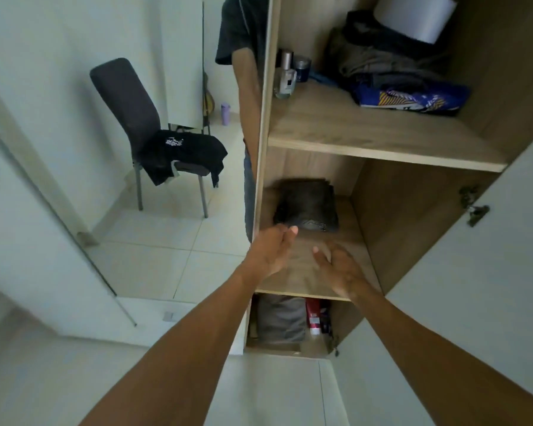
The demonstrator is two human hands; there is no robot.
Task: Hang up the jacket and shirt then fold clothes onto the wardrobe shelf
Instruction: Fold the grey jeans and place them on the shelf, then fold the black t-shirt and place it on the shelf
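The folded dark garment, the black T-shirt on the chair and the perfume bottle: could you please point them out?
folded dark garment (306, 207), head view, top face
black T-shirt (188, 152), head view, middle
perfume bottle (285, 83), head view, glass body

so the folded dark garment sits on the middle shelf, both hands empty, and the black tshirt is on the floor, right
Not quite. The head view shows the black t-shirt draped over the chair, not on the floor. The rest holds: the folded dark garment sits on the middle shelf, and the left hand and right hand are empty.
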